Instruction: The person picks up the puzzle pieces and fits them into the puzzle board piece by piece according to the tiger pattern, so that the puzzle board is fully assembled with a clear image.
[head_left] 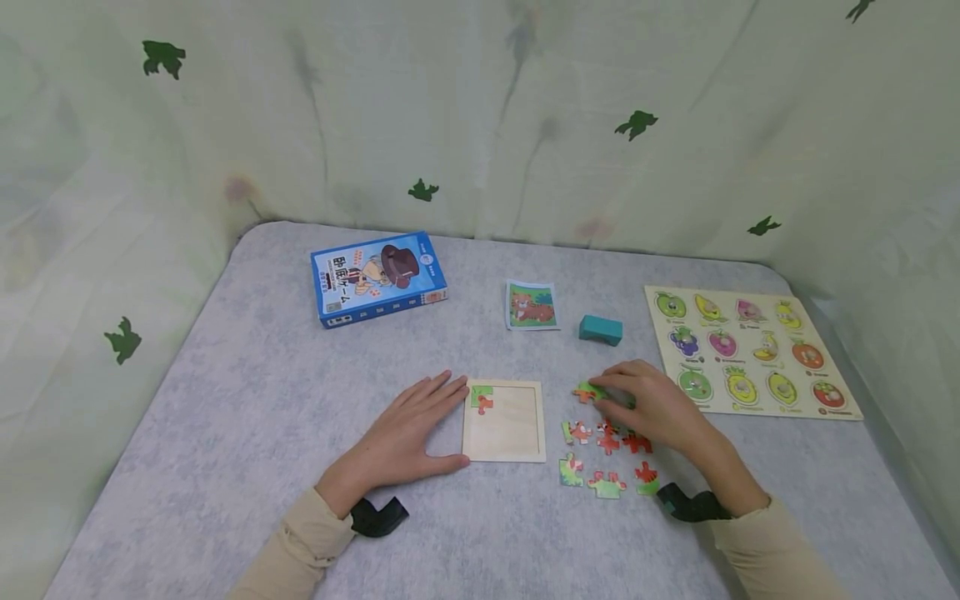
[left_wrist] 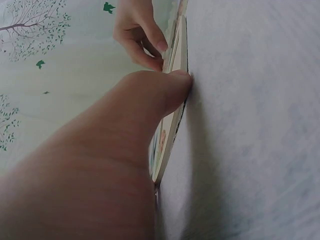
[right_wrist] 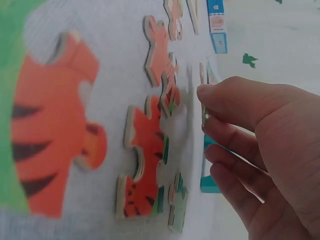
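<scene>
My left hand point(head_left: 412, 429) rests at the left edge of a square wooden puzzle tray point(head_left: 504, 457), fingers spread, with the thumb point(left_wrist: 177, 87) against its side. One green and orange puzzle piece point(head_left: 482, 397) lies in the tray's upper left corner. Between thumb and forefinger my right hand point(head_left: 651, 402) pinches a puzzle piece point(head_left: 587, 392), green and orange, to the right of the tray. In the right wrist view that piece shows edge-on, raised over the table. Below this hand lie several loose puzzle pieces point(head_left: 607, 485), among them an orange striped piece point(right_wrist: 142, 160).
A picture card point(head_left: 532, 306) with a tiger lies behind the tray, and a teal block point(head_left: 600, 329) stands right of it. At the back left is a blue game box point(head_left: 378, 279). A fruit puzzle board point(head_left: 752, 352) lies at the right, behind my right hand.
</scene>
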